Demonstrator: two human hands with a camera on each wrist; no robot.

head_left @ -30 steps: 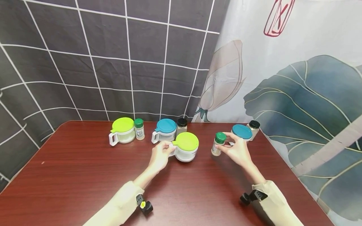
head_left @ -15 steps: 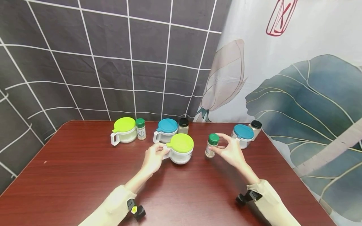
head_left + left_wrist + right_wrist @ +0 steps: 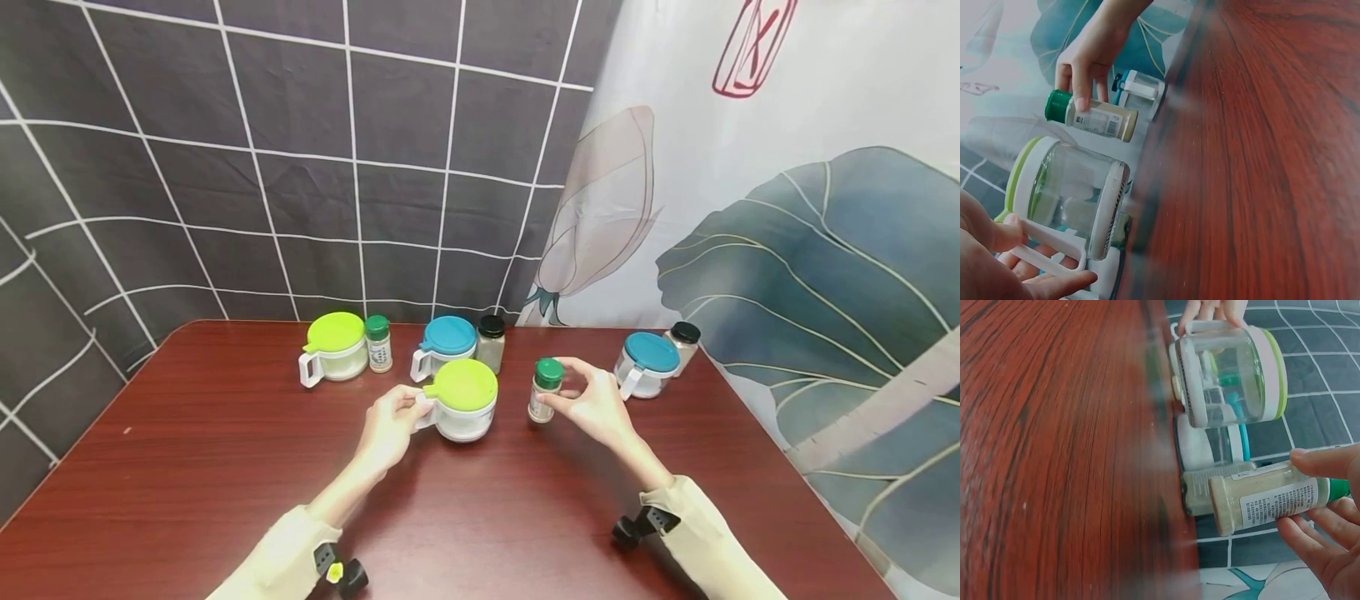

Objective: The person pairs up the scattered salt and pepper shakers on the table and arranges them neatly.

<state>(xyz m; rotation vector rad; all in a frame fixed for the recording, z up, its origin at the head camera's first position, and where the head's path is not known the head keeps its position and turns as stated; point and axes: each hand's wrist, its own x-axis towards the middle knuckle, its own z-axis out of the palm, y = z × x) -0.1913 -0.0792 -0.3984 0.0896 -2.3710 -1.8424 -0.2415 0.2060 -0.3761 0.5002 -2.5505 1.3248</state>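
My left hand (image 3: 392,425) grips the white handle (image 3: 1054,245) of a clear seasoning jar (image 3: 465,417) with a lime-green lid. Between the thumb and fingers of my right hand (image 3: 596,406), a green-capped spice bottle (image 3: 542,398) is pinched; its label and pale powder show in the right wrist view. Both things look lifted off the table, bottle to the right of jar. In the left wrist view the jar (image 3: 1072,187) looks see-through, with no filling visible. Behind it stand a blue-lidded jar (image 3: 448,340) and a black-capped spice bottle (image 3: 491,343).
At the back left another lime-lidded jar (image 3: 335,350) stands beside a green-capped bottle (image 3: 378,346). To the right of my right hand are a blue-lidded jar (image 3: 648,362) and a black-capped bottle (image 3: 684,343). The dark red table (image 3: 225,483) meets a grid-patterned cloth (image 3: 300,183) behind.
Both hands have moved left and slightly nearer, carrying the lime-lidded jar and the green-capped bottle. The right-hand blue-lidded jar is now less covered by the right hand. The view has shifted slightly.
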